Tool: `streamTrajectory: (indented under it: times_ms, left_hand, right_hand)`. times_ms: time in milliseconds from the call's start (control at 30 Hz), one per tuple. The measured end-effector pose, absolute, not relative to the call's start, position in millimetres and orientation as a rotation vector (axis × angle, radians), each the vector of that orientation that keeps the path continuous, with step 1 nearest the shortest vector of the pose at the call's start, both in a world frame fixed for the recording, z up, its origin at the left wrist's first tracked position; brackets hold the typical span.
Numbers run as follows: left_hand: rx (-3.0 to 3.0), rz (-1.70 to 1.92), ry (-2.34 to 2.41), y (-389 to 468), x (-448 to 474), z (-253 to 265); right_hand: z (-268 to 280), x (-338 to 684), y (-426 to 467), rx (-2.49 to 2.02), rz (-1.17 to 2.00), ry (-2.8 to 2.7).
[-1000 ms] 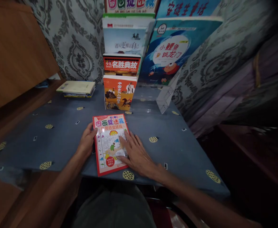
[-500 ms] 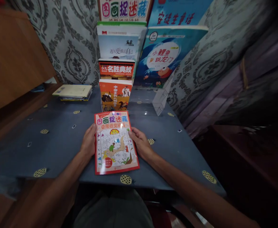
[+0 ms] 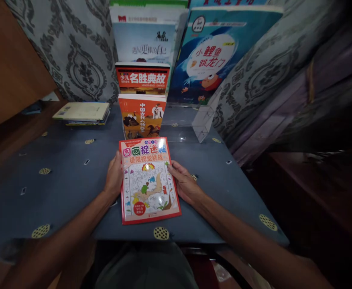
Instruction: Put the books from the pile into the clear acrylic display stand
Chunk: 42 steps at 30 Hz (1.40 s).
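Between my two hands is a red-bordered picture book (image 3: 150,184), its cover facing up, with a sun, small animals and large coloured Chinese characters. My left hand (image 3: 114,174) grips its left edge, with the fingers mostly hidden behind it. On the right edge, my right hand (image 3: 184,180) has its thumb on the cover and the other fingers curled at the side and underneath. Just beyond the held book, an orange book (image 3: 142,114) stands in a clear display rack (image 3: 204,120). Behind that one rises a red and black book (image 3: 142,77).
A pale blue book (image 3: 145,40) and a teal book with a red fish (image 3: 212,60) stand higher on the rack. At the back left, a small stack of books (image 3: 82,111) lies on the blue tablecloth (image 3: 70,176). Patterned curtains (image 3: 85,64) hang behind; a wooden panel (image 3: 10,68) is at left.
The camera view has tilted down and come closer, so the rack's top books slip out of the frame. Both hands keep hold of the picture book, which sits slightly further right in view.
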<state>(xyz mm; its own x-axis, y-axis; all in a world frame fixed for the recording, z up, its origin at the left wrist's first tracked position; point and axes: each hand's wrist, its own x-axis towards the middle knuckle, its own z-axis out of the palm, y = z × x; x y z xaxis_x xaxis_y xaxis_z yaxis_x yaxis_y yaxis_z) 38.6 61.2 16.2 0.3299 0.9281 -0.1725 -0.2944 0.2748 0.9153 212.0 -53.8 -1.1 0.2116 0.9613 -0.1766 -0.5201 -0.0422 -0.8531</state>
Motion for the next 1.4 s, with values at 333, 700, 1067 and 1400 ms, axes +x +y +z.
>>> streamTrajectory:
  times_ms: [333, 700, 1067, 1400]
  left_hand:
    - [0.763, 0.780, 0.868, 66.8, 35.0, 7.1]
    - [0.615, 0.652, 0.777, 72.2, 31.5, 14.6]
    - [0.535, 0.597, 0.767, 75.8, 31.9, 17.8]
    - [0.615, 0.649, 0.653, 74.0, 32.4, 20.1]
  right_hand:
    - [1.8, 213.9, -53.7, -1.066, 1.346, -0.518]
    - [0.3, 215.5, -55.4, -1.065, 1.424, -0.419]
    - [2.7, 215.5, -54.7, -1.023, 1.452, -0.344]
    - [1.4, 213.3, -52.1, -1.037, 1.411, -0.378]
